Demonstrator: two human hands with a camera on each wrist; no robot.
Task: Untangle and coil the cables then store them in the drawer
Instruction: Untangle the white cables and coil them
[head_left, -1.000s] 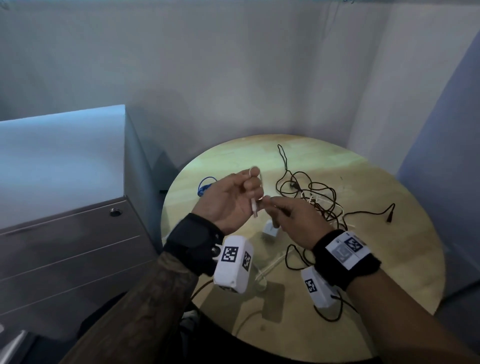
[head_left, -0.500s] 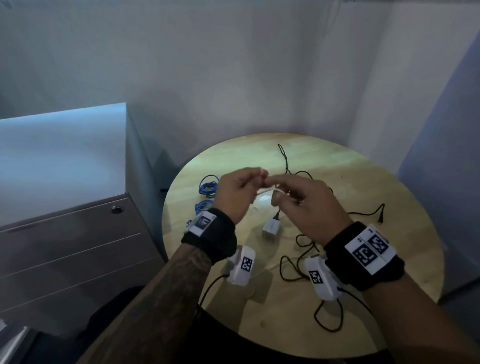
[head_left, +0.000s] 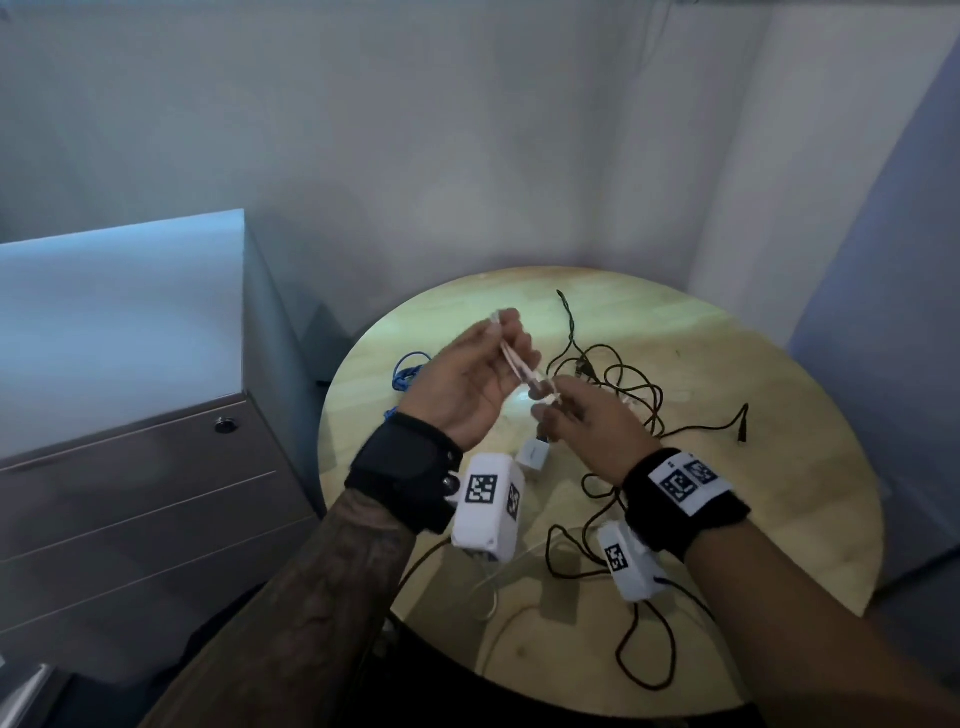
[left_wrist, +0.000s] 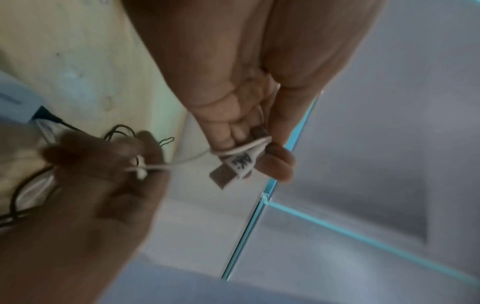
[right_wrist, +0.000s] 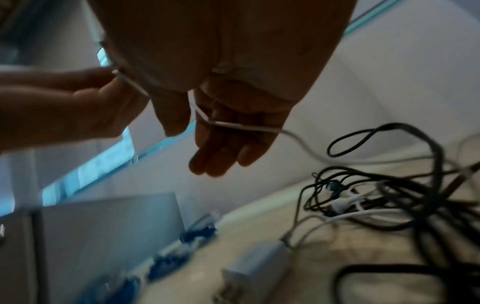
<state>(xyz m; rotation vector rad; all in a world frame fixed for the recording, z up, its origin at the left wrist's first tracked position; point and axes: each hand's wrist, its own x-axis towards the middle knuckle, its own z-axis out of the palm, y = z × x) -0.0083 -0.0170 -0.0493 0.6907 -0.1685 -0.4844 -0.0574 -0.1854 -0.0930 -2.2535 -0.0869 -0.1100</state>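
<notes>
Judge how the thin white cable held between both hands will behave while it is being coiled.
Probably floppy: the white cable bends sharply over the right hand. Its plug, pinched by the left hand, likely weighs that end. Snagging in the black cables seems plausible.

Black cable tangle (head_left: 618, 384) across table (head_left: 779, 519) centre and right, charger (head_left: 533, 455) below hands, blue cable (head_left: 408, 371) at left edge, cabinet (head_left: 130, 467) beside table, bare wood far right.

Your hands hold a cable (head_left: 521, 370) above the table (head_left: 779, 499); a cable tangle (head_left: 618, 384) lies behind them, the drawer cabinet (head_left: 130, 467) stands left.
</notes>
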